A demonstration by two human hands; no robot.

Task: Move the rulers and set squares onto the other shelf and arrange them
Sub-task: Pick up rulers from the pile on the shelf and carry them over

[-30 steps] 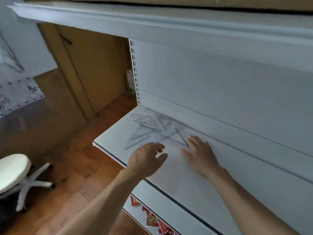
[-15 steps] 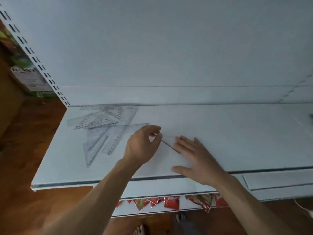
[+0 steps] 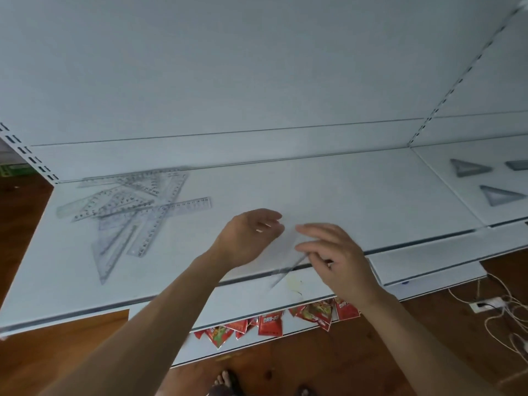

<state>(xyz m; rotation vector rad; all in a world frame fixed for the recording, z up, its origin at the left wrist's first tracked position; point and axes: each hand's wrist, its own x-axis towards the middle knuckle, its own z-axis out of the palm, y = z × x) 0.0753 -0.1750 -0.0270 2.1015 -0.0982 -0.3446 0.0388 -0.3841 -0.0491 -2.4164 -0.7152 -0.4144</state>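
A loose pile of clear rulers and set squares (image 3: 130,208) lies on the left part of the white shelf (image 3: 357,195). Between my hands a clear set square (image 3: 287,268) is lifted off the shelf, its dark edge slanting down past the shelf's front lip. My left hand (image 3: 250,238) holds its upper left side with curled fingers. My right hand (image 3: 335,254) pinches its right edge. On the neighbouring shelf (image 3: 445,178) to the right lie three grey-looking set squares (image 3: 468,168), apart from one another.
A slotted upright (image 3: 428,122) separates the two shelves. Red snack packets (image 3: 270,324) hang below the lower shelf edge. White cables and a power strip (image 3: 485,304) lie on the wooden floor at right. My feet show at the bottom.
My view has swung right, bringing the neighbouring shelf in. Both hands have lifted the clear set square off the shelf and carried it right, toward the front edge.
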